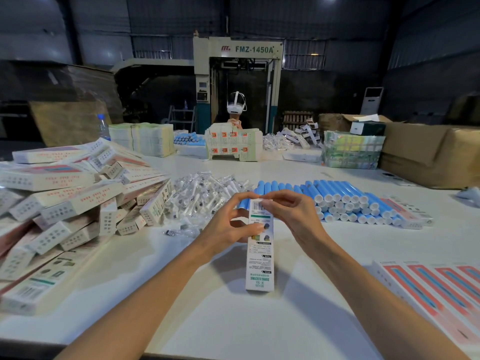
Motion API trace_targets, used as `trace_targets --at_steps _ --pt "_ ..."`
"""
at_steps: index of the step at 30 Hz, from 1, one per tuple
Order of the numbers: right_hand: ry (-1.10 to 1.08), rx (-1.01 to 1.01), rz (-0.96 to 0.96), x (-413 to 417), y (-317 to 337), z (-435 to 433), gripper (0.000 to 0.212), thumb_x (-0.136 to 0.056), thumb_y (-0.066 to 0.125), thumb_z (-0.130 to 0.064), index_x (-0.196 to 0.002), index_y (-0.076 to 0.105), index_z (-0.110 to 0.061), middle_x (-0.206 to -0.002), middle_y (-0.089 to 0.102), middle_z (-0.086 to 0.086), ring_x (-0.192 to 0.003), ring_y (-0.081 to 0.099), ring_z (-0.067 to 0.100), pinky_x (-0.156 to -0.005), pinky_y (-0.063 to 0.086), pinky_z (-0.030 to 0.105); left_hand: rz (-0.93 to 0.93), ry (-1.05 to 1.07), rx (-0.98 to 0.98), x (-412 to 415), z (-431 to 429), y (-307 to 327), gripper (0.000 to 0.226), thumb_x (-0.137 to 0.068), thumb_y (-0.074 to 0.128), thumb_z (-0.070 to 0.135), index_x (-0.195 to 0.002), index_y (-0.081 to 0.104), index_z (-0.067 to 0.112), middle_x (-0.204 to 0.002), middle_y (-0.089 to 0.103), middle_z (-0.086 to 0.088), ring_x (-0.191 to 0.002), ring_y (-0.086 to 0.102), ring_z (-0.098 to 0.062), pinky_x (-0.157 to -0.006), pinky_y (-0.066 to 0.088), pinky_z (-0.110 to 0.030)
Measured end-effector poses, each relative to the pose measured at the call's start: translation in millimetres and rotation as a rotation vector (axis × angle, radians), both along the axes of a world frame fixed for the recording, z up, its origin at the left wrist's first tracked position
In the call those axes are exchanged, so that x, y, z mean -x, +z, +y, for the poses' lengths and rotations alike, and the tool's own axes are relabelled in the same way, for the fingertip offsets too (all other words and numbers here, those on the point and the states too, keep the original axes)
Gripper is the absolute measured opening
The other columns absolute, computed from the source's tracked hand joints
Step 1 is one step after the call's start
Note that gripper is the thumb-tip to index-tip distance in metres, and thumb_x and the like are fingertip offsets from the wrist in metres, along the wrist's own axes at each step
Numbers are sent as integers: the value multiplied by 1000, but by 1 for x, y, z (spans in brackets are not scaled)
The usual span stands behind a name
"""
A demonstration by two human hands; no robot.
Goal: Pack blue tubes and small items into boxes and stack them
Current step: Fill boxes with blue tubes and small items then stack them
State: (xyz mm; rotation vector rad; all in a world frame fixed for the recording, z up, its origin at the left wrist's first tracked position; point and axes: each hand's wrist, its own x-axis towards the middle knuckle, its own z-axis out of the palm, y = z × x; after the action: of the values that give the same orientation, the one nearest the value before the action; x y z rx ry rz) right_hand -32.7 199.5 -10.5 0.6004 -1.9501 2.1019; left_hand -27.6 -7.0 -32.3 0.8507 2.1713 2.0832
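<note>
A long white box [259,263] with green print stands nearly upright above the white table [233,320], in the middle of the head view. My left hand [228,227] grips its upper part from the left, thumb on the front face. My right hand [288,214] pinches the box's top end from the right. Behind the hands lies a stack of blue tubes [337,201] with white caps. A heap of small items in clear wrappers [205,198] sits left of the tubes.
Packed white boxes [78,203] are piled on the left. Flat pink-and-blue cartons [436,289] lie at the right front. Across the table a person [235,110] works behind more cartons. Brown cardboard boxes [428,152] stand at the far right.
</note>
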Motion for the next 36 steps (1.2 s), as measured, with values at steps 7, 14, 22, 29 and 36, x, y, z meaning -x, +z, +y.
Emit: trace_targets --at_steps 7,14,22,29,36 --pt "20 20 -141 -1 -1 -3 13 -81 87 -9 -92 82 -5 -101 78 18 -97 76 32 -85 60 31 -130 134 -93 -2 6 1 22 -98 74 36 -119 72 32 -97 81 -15 -82 79 -33 -69 64 -42" --pt "-9 5 -231 -4 -1 -7 12 -85 82 -4 -94 79 3 -98 78 20 -96 76 34 -86 63 36 -144 222 -134 -1 7 -2 10 -94 79 29 -104 80 31 -91 82 -13 -77 81 -35 -59 63 -33" --pt "15 -23 -198 -9 0 -11 13 -93 75 -10 -100 78 1 -99 78 18 -92 75 28 -87 61 34 -252 200 -152 -1 6 4 21 -93 81 28 -112 80 21 -94 81 -16 -77 81 -31 -61 63 -31" --pt "-44 -79 -147 -8 -3 -14 12 -93 76 -12 -92 81 -2 -94 79 14 -95 75 32 -90 61 37 -226 202 -131 0 2 3 7 -94 80 26 -100 84 29 -92 81 -16 -77 81 -32 -60 63 -31" --pt "-103 -140 -98 -7 -9 -16 17 -97 73 -21 -93 82 -7 -91 79 9 -91 76 27 -85 60 33 -185 188 -112 -1 4 1 7 -96 79 30 -102 81 29 -92 81 -17 -77 80 -31 -64 63 -31"
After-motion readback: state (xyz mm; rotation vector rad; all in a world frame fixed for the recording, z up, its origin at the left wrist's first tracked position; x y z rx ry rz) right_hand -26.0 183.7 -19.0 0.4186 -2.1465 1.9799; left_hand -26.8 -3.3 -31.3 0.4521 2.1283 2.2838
